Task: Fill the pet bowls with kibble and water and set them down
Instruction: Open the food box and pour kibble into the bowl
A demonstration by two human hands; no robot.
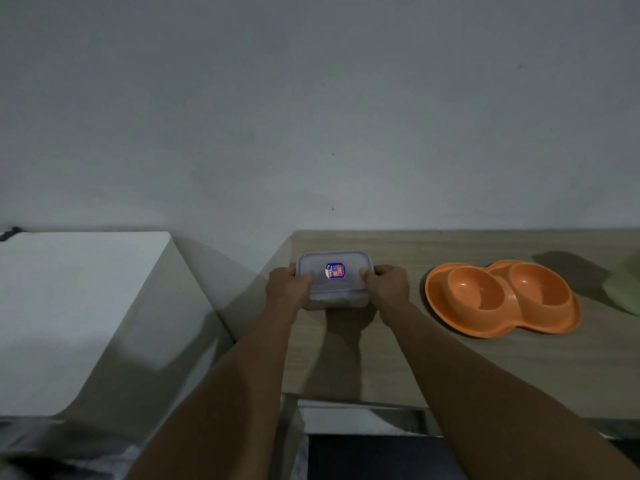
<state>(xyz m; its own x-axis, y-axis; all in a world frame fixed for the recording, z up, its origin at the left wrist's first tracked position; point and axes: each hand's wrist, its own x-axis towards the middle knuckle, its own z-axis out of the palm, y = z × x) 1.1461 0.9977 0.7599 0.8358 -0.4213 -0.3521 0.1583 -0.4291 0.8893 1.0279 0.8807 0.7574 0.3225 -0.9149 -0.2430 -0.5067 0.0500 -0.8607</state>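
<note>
A clear plastic container (334,278) with a blue-edged lid and a small label sits at the left end of the wooden table (398,358). My left hand (287,284) grips its left side and my right hand (386,284) grips its right side, thumbs on the lid. What is inside the container is hard to make out. An orange double pet bowl (502,299) lies on the table to the right of my right hand; both of its cups look empty.
A pale green object (625,289) is cut off at the right edge, beyond the bowl. A white cabinet (76,306) stands left of the table across a gap. A grey wall runs behind both. The table's front edge lies near my forearms.
</note>
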